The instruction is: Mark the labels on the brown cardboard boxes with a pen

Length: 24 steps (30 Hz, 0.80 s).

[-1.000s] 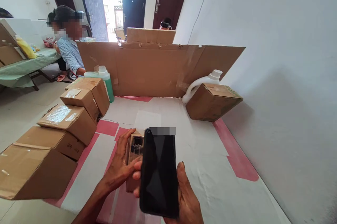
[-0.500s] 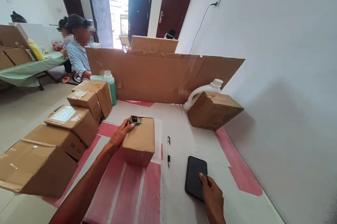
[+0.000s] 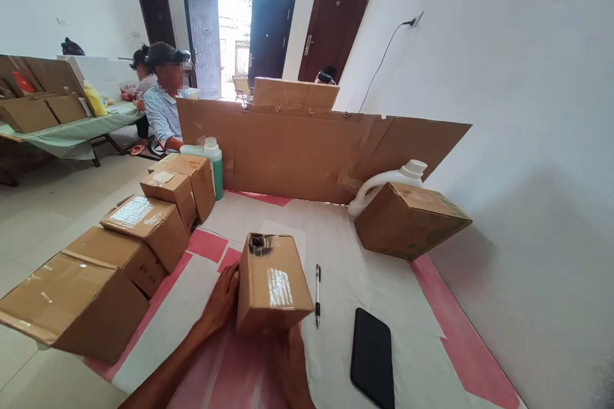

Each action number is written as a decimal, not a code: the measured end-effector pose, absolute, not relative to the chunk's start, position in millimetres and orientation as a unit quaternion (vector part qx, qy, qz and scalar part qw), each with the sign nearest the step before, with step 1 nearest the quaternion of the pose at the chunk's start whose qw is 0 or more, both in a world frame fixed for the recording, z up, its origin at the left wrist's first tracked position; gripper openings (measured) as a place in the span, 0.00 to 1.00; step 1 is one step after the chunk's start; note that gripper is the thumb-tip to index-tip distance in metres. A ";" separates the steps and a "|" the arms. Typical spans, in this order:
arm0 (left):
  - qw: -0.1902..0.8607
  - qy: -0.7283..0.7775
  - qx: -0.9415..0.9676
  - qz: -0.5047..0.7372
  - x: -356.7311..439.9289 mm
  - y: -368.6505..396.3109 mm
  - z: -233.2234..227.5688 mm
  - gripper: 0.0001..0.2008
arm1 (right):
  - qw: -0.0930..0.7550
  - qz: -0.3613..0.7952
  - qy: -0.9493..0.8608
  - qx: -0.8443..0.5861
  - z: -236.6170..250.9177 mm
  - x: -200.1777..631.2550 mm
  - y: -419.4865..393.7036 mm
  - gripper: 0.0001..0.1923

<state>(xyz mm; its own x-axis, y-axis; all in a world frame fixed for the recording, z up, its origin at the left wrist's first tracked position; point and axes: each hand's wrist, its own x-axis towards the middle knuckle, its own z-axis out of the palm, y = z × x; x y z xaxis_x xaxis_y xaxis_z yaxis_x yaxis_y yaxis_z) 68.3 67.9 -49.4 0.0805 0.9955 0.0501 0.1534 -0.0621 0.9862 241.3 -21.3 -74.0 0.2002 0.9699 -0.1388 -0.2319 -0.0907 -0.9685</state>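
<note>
While the left hand point(image 3: 218, 306) is grasping one small brown cardboard box point(image 3: 273, 268) from the left, the right hand point(image 3: 290, 351) is hiding its fingers below; I cannot tell their grip. One clear-and-black pen point(image 3: 317, 297) and one flat black phone point(image 3: 371, 358) are lying right of it, the white-and-pink surface point(image 3: 412, 300) stretching wallward. Five other brown boxes point(image 3: 165, 236) are lining the left edge, one wearing an unreadable white label point(image 3: 133, 210).
</note>
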 end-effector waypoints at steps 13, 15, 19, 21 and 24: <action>0.420 0.541 0.620 0.383 24.0 -27.1 -17.3 0.32 | 0.573 0.611 -0.172 -0.518 -35.5 257.0 -33.1 0.44; 0.411 0.530 0.637 0.379 28.6 -23.7 -39.5 0.38 | 0.581 0.594 -0.156 -0.535 -61.6 264.7 -40.0 0.45; 0.430 0.492 0.682 0.328 30.7 -28.3 -86.3 0.45 | 0.601 0.501 -0.260 -0.566 -119.4 279.2 -69.8 0.50; 0.409 0.492 0.711 0.292 31.1 -34.7 -100.7 0.44 | 0.605 0.435 -0.349 -0.568 -135.0 277.4 -85.1 0.51; 0.384 0.490 0.740 0.253 32.2 -45.5 -107.8 0.42 | 0.571 0.370 -0.457 -0.573 -129.5 267.7 -97.4 0.52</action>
